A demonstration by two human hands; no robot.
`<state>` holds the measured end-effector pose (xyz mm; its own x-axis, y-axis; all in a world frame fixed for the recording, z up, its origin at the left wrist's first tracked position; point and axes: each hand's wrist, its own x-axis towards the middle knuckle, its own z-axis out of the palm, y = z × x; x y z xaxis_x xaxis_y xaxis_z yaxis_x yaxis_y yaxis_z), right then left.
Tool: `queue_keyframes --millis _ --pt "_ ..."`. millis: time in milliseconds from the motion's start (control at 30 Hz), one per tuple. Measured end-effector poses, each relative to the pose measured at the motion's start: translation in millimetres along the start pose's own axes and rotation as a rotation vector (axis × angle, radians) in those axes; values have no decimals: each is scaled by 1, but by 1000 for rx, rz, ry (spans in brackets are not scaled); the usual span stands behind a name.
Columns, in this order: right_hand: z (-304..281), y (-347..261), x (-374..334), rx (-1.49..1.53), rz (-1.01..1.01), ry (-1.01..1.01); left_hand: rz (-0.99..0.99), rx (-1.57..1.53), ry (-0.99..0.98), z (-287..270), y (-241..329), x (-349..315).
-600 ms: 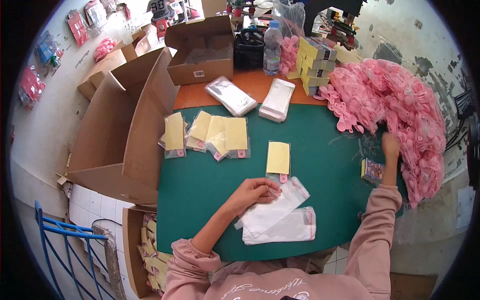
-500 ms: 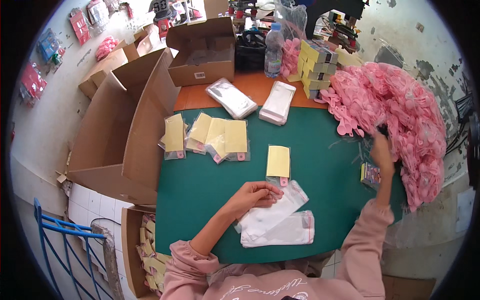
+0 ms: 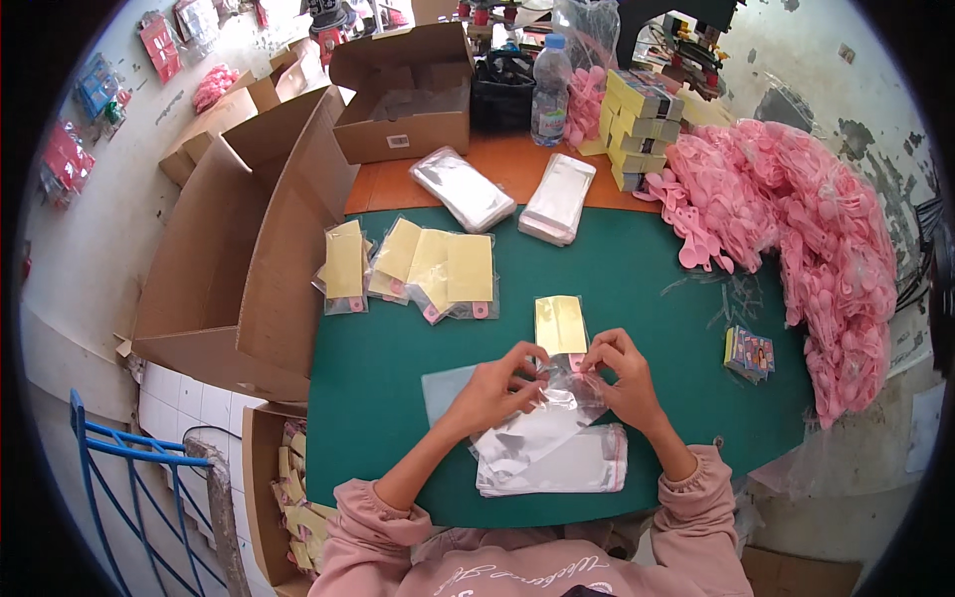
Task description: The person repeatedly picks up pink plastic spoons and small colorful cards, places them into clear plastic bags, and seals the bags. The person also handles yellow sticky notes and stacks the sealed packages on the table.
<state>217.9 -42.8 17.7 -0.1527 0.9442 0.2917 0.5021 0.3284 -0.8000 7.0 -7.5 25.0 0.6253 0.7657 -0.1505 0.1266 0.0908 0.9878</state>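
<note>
A clear plastic bag (image 3: 569,395) is stretched between my two hands near the front of the green table. My left hand (image 3: 500,386) pinches its left side with bent fingers. At the other side my right hand (image 3: 627,383) grips it between thumb and fingertips. Just beyond my fingers lies a packet with a yellow card (image 3: 560,323), a pink handle end showing at its near edge by my right fingers. Below the hands rests a stack of clear bags (image 3: 572,466), fanned out. Several finished-looking yellow card packets (image 3: 468,269) lie overlapped at the left.
A heap of bagged pink spoons (image 3: 796,219) covers the right side. Nearby sits a small pile of printed cards (image 3: 748,353). Two bag stacks (image 3: 462,191), a water bottle (image 3: 549,92) and stacked card bundles (image 3: 637,129) stand at the back. A large carton (image 3: 214,259) flanks the left.
My right hand has come from the pink heap and small card pile to the middle, beside my left hand. Both hands now hold a clear bag open-stretched over the stack.
</note>
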Motion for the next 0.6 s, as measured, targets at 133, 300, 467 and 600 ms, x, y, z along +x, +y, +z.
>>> queue_keyframes --millis 133,300,467,600 --pt "-2 8 -3 218 99 -24 38 27 63 5 -21 6" --pt "0 0 -2 795 524 -77 75 31 175 7 -30 10" --pt "10 9 -4 659 485 44 -63 32 191 10 -26 12" --pt "12 7 -3 622 480 116 -99 -10 241 13 -32 14"
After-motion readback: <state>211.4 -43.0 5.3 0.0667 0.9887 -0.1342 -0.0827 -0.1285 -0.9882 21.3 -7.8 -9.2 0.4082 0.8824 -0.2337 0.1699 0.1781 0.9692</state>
